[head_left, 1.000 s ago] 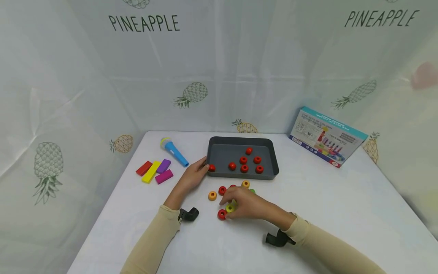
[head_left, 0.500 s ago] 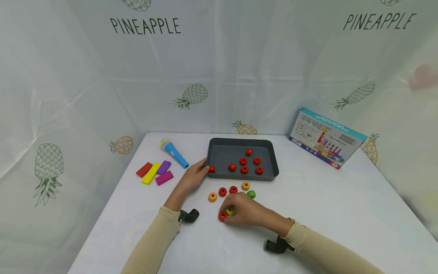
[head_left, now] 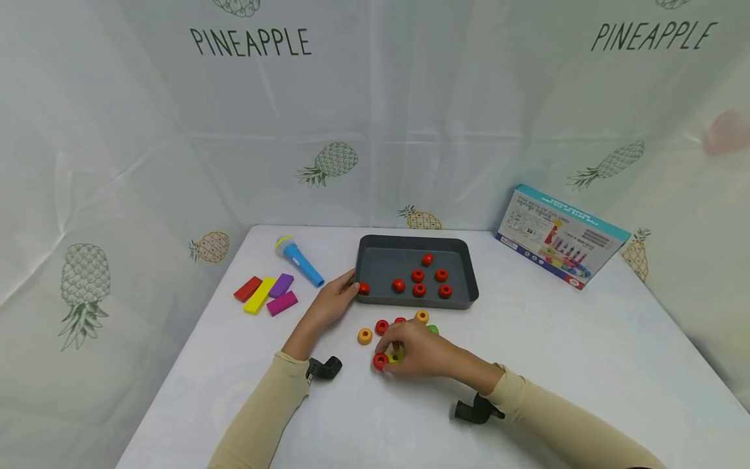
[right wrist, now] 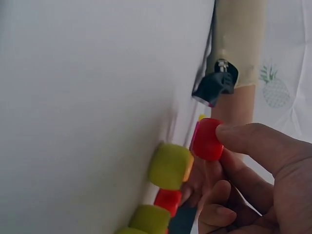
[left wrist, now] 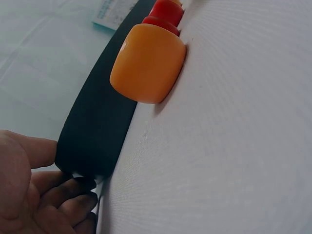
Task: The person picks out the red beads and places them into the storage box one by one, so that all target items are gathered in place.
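Since half a second ago, one red bead [head_left: 381, 361] and the right hand [head_left: 418, 348] have shifted slightly toward the far side. That bead, nearest on the worktop [head_left: 586, 365], sits pinched between the hand's thumb and a finger; whether it is fully lifted I cannot tell. It looks hard, smooth and light, unlikely to dent, though its rounded wall could roll or slip out. Opposite sides at its widest part seem the best hold, leaving the hole free. A yellow-green bead [head_left: 396, 356] lies just to its right, close enough to get knocked. Farther on, an orange bead [head_left: 365, 336] stands to the left. Beyond is the grey tray [head_left: 383, 260] bearing loose red beads [head_left: 441, 275]; the left hand [head_left: 335, 298] holds its near left corner, thumb at the rim, probably steadying it.
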Demonstrator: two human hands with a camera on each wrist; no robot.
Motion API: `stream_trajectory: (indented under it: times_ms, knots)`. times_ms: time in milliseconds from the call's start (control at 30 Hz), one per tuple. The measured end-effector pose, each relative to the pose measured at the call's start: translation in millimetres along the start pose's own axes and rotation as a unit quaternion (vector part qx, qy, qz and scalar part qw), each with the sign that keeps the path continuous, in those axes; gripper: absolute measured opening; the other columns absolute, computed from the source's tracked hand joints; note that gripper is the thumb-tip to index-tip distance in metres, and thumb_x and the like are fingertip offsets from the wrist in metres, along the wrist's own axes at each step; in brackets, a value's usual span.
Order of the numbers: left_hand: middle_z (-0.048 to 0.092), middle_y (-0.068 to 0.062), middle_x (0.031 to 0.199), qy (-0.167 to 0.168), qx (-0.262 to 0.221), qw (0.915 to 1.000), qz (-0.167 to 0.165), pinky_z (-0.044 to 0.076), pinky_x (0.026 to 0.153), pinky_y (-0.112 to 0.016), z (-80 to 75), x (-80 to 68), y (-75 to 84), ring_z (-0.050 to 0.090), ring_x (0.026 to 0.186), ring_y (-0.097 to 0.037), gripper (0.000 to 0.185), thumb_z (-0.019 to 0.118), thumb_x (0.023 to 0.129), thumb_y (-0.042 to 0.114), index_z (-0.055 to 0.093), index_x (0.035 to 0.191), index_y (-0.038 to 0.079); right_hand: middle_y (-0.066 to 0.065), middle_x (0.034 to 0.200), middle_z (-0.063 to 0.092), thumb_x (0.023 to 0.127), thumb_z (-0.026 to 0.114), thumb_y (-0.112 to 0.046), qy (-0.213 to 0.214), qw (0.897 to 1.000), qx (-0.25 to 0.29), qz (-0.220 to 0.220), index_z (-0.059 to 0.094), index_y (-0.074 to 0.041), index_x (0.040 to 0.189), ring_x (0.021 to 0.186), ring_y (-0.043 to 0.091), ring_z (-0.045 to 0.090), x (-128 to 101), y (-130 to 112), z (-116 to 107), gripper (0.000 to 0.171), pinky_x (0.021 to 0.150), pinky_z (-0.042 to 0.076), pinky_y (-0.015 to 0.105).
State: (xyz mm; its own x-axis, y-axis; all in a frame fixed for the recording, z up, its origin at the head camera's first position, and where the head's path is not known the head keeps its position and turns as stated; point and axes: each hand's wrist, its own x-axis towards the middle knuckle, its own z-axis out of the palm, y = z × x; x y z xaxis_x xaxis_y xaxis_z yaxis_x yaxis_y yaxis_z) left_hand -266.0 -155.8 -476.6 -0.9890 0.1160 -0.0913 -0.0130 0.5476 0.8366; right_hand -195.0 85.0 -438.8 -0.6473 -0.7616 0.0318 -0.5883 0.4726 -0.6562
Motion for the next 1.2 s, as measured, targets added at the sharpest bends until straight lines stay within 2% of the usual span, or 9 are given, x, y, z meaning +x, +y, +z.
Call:
stream_trajectory:
  times_ms: [333,500,633,933,1200]
  knots:
    - [0.045,-0.007,0.159,0.000,-0.005,1.0000,0.004,0.026,0.125,-0.054,-0.7,-0.2,0.1,0.033,0.152,-0.031,0.058,0.049,0.106,0.041,0.036,0.159,0.022,-0.008,0.092,0.072,0.081,0.082,-0.012,0.017,1.000,0.000,-0.021,0.079,-0.015,0.097,0.082,0.022,0.065,12.2,-1.0,-13.7,0.017,0.072,0.057,0.028]
    - [0.049,-0.007,0.156,0.004,-0.014,0.9999,0.010,0.028,0.124,-0.055,-0.6,-0.3,-0.6,0.036,0.151,-0.030,0.056,0.050,0.106,0.039,0.038,0.158,0.022,-0.002,0.089,0.072,0.080,0.082,-0.010,0.037,0.999,-0.007,-0.035,0.079,-0.014,0.098,0.076,0.027,0.064,21.9,5.3,-23.7,0.019,0.062,0.051,0.021]
    - [0.050,-0.007,0.155,0.005,-0.012,0.9999,0.011,0.028,0.123,-0.055,-0.8,-0.2,-1.0,0.037,0.150,-0.030,0.056,0.051,0.106,0.040,0.038,0.158,0.022,-0.001,0.091,0.072,0.082,0.083,-0.012,0.048,0.998,-0.011,-0.025,0.079,-0.013,0.100,0.076,0.025,0.064,29.9,11.7,-31.5,0.019,0.061,0.050,0.019]
    - [0.049,-0.008,0.156,-0.001,-0.016,0.9998,0.008,0.029,0.124,-0.054,-1.4,0.2,-0.4,0.037,0.150,-0.030,0.057,0.050,0.106,0.040,0.038,0.158,0.021,-0.006,0.095,0.073,0.082,0.083,-0.014,0.082,0.996,-0.026,0.000,0.080,-0.017,0.101,0.079,0.011,0.057,48.6,22.3,-47.9,0.019,0.069,0.052,0.021]
    - [0.049,-0.008,0.156,0.001,-0.019,0.9998,0.004,0.029,0.123,-0.055,-1.3,-1.8,1.3,0.036,0.150,-0.031,0.057,0.050,0.106,0.040,0.037,0.158,0.022,-0.002,0.094,0.073,0.083,0.083,-0.015,0.103,0.994,-0.034,0.013,0.080,-0.015,0.102,0.078,0.017,0.059,62.2,28.6,-54.2,0.019,0.066,0.050,0.022]
